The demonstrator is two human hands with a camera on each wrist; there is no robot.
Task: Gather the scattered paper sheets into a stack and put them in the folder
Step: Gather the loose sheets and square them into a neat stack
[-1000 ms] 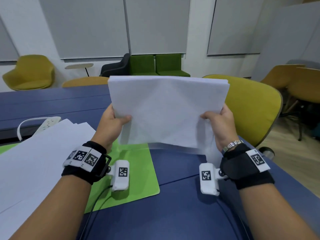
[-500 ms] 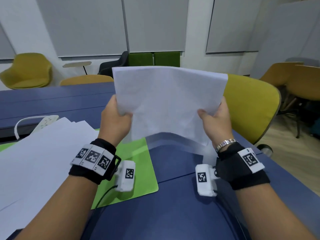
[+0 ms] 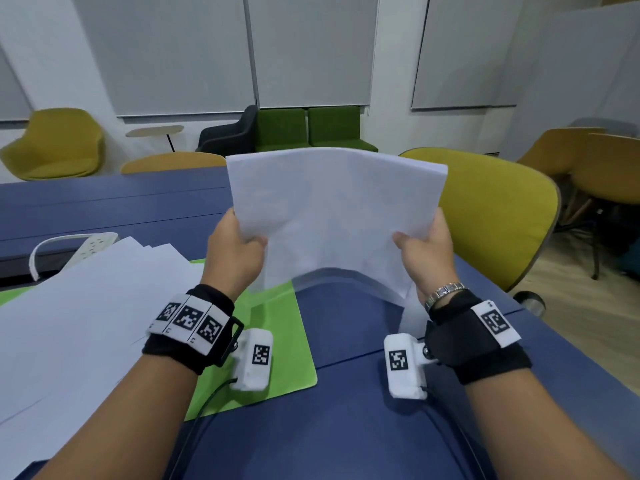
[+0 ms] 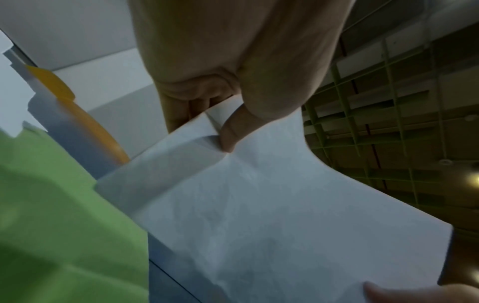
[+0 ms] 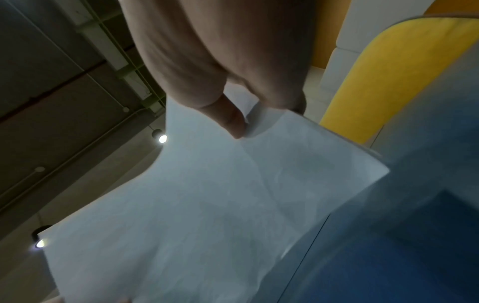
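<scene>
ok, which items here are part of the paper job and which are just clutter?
Job:
- held stack, gripped by left hand and right hand
- loose sheets
- green folder

Clutter:
- power strip
- yellow chair

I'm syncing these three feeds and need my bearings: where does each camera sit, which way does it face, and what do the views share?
Head: on the person's head, looking forward and down over the blue table; shows both forearms, left hand, right hand.
Left wrist: under the left wrist, looking up along the palm at the thumb pinching paper.
Right wrist: under the right wrist, likewise; its thumb shows.
Shared: all three see the held paper stack; head and left wrist see the green folder.
</scene>
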